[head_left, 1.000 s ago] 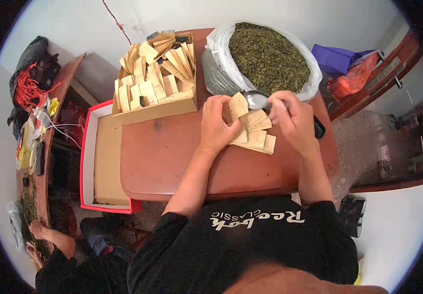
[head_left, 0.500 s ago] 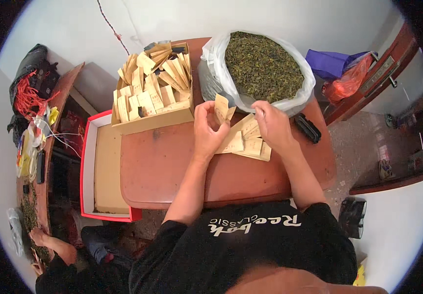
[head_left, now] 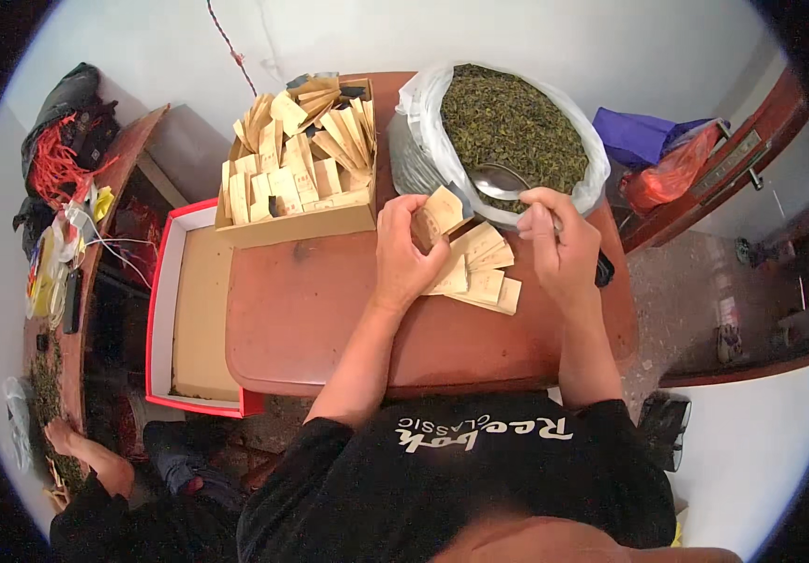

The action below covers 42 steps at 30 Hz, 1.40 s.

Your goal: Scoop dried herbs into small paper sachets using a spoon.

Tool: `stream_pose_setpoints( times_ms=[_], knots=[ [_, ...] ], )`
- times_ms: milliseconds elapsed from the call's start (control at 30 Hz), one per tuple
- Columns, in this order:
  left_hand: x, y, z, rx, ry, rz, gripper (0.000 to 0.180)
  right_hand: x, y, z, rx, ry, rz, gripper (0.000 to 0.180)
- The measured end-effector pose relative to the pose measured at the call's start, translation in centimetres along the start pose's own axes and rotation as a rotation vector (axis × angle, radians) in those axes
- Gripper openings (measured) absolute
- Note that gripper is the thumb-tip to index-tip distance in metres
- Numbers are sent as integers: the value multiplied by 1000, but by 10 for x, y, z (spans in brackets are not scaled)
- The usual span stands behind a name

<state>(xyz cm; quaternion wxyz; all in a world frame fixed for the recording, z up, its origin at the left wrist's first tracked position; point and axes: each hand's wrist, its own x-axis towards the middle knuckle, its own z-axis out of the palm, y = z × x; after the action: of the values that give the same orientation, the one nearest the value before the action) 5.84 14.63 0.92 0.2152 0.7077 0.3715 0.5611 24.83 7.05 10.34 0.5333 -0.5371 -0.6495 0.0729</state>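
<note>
A small brown paper packet (head_left: 439,213) is held upright in my left hand (head_left: 402,251), between thumb and fingers. My right hand (head_left: 562,236) grips the handle of a metal spoon (head_left: 498,181), whose bowl hangs over the near edge of the tea. Dried dark green tea leaves (head_left: 517,122) fill a large white plastic bag (head_left: 423,122) standing at the back of the table. Below my hands, several flat paper packets (head_left: 484,286) lie fanned out on the table. Whether the held packet contains anything is hidden.
A cardboard box (head_left: 301,220) crammed with upright packets stands left of the tea bag. Beside the table sits a red-rimmed tray (head_left: 207,319). A black object (head_left: 604,270) lies near the table's right edge. At the lower left, a co-worker's hand (head_left: 65,437) reaches over leaves on another table.
My right hand has shifted right and slightly down, and the spoon now shows at the tea's edge. The packet in my left hand has tilted a little to the right.
</note>
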Motion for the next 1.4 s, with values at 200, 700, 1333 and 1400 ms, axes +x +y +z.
stream_pose_setpoints(
  times_ms=[200,700,1333,1400],
  knots=[
    [0,5,1,7,3,-10,51,-5,0,9,-39,-64,-132,14],
    [0,9,3,25,-79,91,50,7,15,14,455,-332,318,21],
    [-3,1,4,-10,-147,17,47,-6,7,9,254,-252,168,18],
    [-3,0,4,0,-147,28,47,-6,4,4,222,-215,147,18]
  ],
)
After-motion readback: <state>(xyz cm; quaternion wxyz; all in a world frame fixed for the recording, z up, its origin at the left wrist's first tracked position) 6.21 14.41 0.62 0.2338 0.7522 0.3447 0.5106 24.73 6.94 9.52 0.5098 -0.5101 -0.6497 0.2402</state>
